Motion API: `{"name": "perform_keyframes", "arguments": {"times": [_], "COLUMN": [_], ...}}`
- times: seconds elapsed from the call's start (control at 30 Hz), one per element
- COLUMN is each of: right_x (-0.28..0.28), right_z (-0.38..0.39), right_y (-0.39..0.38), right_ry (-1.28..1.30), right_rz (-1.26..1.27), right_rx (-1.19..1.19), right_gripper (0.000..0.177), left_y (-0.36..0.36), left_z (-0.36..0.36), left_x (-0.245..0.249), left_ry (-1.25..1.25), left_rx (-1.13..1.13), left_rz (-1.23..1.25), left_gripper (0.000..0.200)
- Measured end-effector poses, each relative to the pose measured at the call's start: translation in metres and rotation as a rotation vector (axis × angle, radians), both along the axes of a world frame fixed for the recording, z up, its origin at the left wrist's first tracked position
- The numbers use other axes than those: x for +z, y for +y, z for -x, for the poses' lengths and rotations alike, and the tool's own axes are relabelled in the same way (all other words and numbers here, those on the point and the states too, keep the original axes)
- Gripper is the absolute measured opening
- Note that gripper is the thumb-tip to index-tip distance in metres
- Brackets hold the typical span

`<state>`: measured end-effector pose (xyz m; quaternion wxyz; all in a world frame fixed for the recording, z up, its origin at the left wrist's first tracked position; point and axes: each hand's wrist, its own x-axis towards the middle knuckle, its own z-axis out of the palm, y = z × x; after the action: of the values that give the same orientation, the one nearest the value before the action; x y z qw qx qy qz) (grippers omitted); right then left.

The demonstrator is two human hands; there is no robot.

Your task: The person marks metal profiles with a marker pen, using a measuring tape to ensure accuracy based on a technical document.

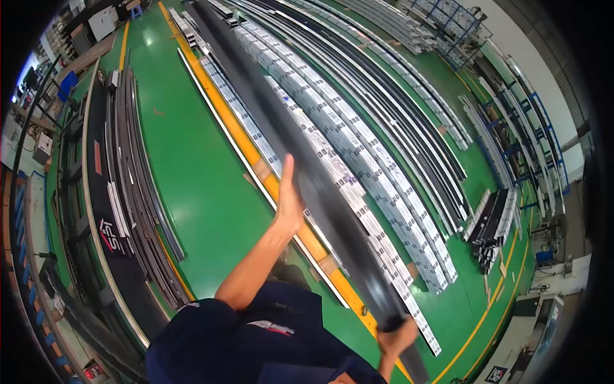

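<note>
A long, dark profile bar (320,198) runs from the top of the view down to the lower right, smeared by motion. My left hand (291,205) grips its left edge near the middle, thumb pointing up along the side and the other fingers hidden beneath. Nearer my body, my right hand (398,336) is wrapped round the lower part of the same bar. Below the bar lie a yellow strip (310,243) and stacks of silver, labelled profiles (339,166) on the green floor.
More bundled profiles (384,96) lie in long rows to the right. A short pile of dark profiles (489,227) sits farther right, near blue racks (531,128). On the left, a black-topped bench (102,211) holds dark bars (131,179). Green floor (185,147) shows between.
</note>
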<state>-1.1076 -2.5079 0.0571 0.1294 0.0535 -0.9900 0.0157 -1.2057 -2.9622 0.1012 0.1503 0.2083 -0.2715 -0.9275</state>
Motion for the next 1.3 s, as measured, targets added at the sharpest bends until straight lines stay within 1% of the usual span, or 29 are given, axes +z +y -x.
{"name": "perform_keyframes", "arguments": {"times": [0.03,0.07,0.1,0.17,0.2,0.23,0.27,0.3,0.37,0.4,0.43,0.5,0.53,0.57,0.6,0.63,0.67,0.7,0.73,0.77,0.8,0.9,0.97,1.0,1.03,1.1,1.13,1.2,1.3], "right_x": [-0.044,-0.098,-0.145,-0.144,-0.161,-0.176,-0.184,-0.195,-0.230,-0.249,-0.279,-0.338,-0.372,-0.409,-0.437,-0.471,-0.510,-0.539,-0.567,-0.599,-0.627,-0.708,-0.750,-0.764,-0.778,-0.816,-0.828,-0.832,-0.846], "right_z": [0.007,-0.001,0.010,0.024,0.024,0.023,0.027,0.035,0.054,0.067,0.085,0.106,0.113,0.118,0.123,0.137,0.149,0.153,0.156,0.167,0.180,0.215,0.236,0.247,0.256,0.262,0.266,0.278,0.280], "right_y": [-0.013,-0.008,-0.013,-0.063,-0.073,-0.083,-0.094,-0.105,-0.125,-0.134,-0.147,-0.165,-0.172,-0.181,-0.190,-0.197,-0.205,-0.215,-0.220,-0.227,-0.236,-0.255,-0.268,-0.276,-0.282,-0.282,-0.283,-0.293,-0.291], "right_ry": [-0.066,-0.059,-0.008,-0.319,-0.363,-0.415,-0.492,-0.549,-0.655,-0.752,-0.807,-0.947,-0.946,-0.941,-0.944,-0.930,-0.859,-0.803,-0.772,-0.732,-0.749,-0.715,-0.756,-0.755,-0.755,-0.756,-0.768,-0.850,-0.903], "right_rz": [0.074,0.026,-0.002,0.043,0.048,0.049,0.010,0.009,0.010,0.017,0.014,0.004,-0.023,-0.043,-0.036,-0.023,-0.042,-0.058,-0.045,-0.029,-0.015,-0.052,0.015,0.039,0.057,0.008,0.034,-0.001,-0.020], "right_rx": [0.063,0.141,0.228,0.179,0.165,0.148,0.127,0.133,0.143,0.136,0.110,0.060,0.031,0.007,0.005,0.009,0.005,-0.013,-0.009,-0.008,-0.024,-0.027,-0.068,-0.065,-0.060,-0.052,-0.048,-0.066,-0.071], "right_gripper": [0.071,0.069,0.067,0.068,0.073,0.077,0.083,0.085,0.088,0.087,0.086,0.084,0.083,0.082,0.081,0.080,0.074,0.068,0.068,0.068,0.070,0.073,0.073,0.074,0.074,0.075,0.075,0.080,0.084], "left_y": [-0.006,-0.014,-0.037,-0.066,-0.081,-0.094,-0.103,-0.113,-0.135,-0.139,-0.151,-0.166,-0.173,-0.187,-0.197,-0.204,-0.212,-0.223,-0.231,-0.238,-0.248,-0.281,-0.287,-0.288,-0.294,-0.296,-0.294,-0.291,-0.290], "left_z": [0.016,0.018,0.032,0.048,0.047,0.045,0.048,0.048,0.056,0.062,0.076,0.095,0.103,0.097,0.106,0.114,0.130,0.139,0.146,0.166,0.177,0.197,0.217,0.228,0.237,0.246,0.250,0.260,0.245], "left_x": [-0.014,-0.052,-0.098,-0.198,-0.244,-0.277,-0.297,-0.317,-0.382,-0.408,-0.436,-0.501,-0.540,-0.609,-0.651,-0.691,-0.707,-0.740,-0.774,-0.767,-0.797,-0.896,-0.923,-0.935,-0.944,-0.954,-0.955,-0.956,-0.962], "left_ry": [-0.355,-0.405,-0.414,-0.242,-0.338,-0.443,-0.417,-0.400,-0.530,-0.563,-0.588,-0.471,-0.565,-0.580,-0.741,-0.800,-0.771,-0.825,-0.901,-0.841,-0.846,-1.085,-1.057,-1.130,-1.141,-1.173,-1.213,-1.280,-1.146], "left_rx": [0.085,0.066,0.062,0.090,0.067,0.045,0.031,0.019,-0.012,-0.005,0.001,-0.032,0.006,-0.087,-0.111,-0.110,-0.128,-0.146,-0.175,-0.212,-0.205,-0.247,-0.167,-0.093,-0.103,-0.118,-0.109,-0.084,-0.115], "left_rz": [0.052,-0.013,-0.059,-0.087,-0.198,-0.314,-0.350,-0.389,-0.385,-0.387,-0.378,-0.355,-0.366,-0.411,-0.387,-0.346,-0.267,-0.217,-0.197,-0.191,-0.218,0.007,0.084,0.170,0.199,0.240,0.258,0.293,0.226], "left_gripper": [0.093,0.093,0.093,0.096,0.097,0.099,0.100,0.101,0.101,0.098,0.096,0.092,0.094,0.096,0.097,0.097,0.099,0.101,0.103,0.106,0.106,0.111,0.107,0.099,0.097,0.095,0.087,0.072,0.070]}}
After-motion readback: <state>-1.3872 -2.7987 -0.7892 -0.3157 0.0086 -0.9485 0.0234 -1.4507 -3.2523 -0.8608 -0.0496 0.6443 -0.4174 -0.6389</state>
